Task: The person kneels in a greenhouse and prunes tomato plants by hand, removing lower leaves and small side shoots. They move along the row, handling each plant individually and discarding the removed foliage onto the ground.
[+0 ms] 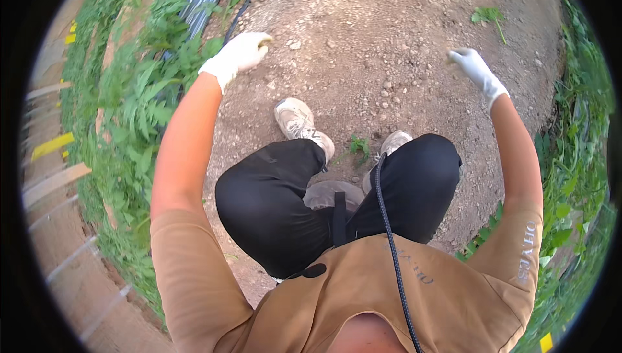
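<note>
My left hand (pixel 243 56), in a white glove, is over the edge of the soil path, beside the leafy green plants (pixel 155 86) on the left. Its fingers are curled, and I cannot tell whether anything is between them. On the right, my right hand (pixel 469 64), in a white glove too, hangs above the bare soil (pixel 359 56) with bent, slightly blurred fingers; whether it holds something cannot be made out. A plucked green sprig (pixel 491 18) lies on the ground beyond the right hand. Between my shoes grows a small green weed (pixel 359 145).
Dark tubing (pixel 238 20) and shiny plastic film (pixel 201 1) run along the left plant row. More plants (pixel 576 149) line the right side. My shoes (pixel 296 120) rest on the path, with a round grey object (pixel 328 194) between my legs. A cord (pixel 388 217) hangs down my front.
</note>
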`<state>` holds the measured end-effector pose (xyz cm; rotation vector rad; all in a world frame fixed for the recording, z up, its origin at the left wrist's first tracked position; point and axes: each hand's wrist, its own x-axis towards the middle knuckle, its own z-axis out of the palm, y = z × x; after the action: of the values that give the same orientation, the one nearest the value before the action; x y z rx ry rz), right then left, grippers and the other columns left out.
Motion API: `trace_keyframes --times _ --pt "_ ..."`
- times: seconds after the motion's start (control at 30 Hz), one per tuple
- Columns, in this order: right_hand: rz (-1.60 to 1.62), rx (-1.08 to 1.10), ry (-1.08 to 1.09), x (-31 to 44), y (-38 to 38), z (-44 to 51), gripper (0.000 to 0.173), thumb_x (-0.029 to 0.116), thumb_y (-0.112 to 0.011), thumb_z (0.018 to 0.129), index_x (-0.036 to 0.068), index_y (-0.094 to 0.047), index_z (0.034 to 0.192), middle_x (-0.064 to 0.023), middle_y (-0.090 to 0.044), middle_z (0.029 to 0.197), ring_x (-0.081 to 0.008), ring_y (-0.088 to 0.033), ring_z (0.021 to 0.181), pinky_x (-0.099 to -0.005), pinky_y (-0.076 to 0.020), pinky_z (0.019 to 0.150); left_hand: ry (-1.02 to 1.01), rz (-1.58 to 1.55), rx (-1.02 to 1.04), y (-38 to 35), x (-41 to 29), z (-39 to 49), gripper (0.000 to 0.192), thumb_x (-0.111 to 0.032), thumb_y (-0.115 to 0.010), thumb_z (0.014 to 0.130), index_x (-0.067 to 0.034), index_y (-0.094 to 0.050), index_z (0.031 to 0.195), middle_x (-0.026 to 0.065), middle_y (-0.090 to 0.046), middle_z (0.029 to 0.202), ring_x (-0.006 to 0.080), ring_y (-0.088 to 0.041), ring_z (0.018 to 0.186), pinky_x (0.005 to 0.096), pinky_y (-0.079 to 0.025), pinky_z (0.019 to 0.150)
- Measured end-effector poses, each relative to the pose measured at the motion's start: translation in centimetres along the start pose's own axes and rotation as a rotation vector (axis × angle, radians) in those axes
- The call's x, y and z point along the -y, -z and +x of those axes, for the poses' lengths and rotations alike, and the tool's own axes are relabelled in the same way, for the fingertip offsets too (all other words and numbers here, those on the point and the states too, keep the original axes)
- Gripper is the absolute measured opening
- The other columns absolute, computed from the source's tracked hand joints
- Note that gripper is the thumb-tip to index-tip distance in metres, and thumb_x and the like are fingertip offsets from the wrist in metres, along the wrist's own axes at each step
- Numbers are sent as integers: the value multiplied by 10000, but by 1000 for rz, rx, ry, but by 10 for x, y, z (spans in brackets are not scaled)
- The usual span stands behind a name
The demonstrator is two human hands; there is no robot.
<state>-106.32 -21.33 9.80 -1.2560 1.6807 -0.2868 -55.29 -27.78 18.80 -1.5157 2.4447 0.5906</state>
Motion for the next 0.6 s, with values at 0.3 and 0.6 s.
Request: trace_keyframes --times 0.3,0.6 --pt "-518 139 312 122 -45 127 339 294 -494 916 58 -633 1116 -172 -655 1073 -306 -622 1011 -384 -469 913 -157 -304 -350 -69 -4 139 173 -178 -515 926 -113 -659 996 149 -645 708 323 -622 648 396 -491 621" --pt "-244 131 25 65 -6 92 318 285 -538 895 51 -648 1079 -181 -664 1021 -332 -630 978 -388 -480 885 -121 -423 -26 -37 -27 109 329 -24 -498 869 -98 -603 1172 171 -628 1092 336 -609 983 386 -484 876"
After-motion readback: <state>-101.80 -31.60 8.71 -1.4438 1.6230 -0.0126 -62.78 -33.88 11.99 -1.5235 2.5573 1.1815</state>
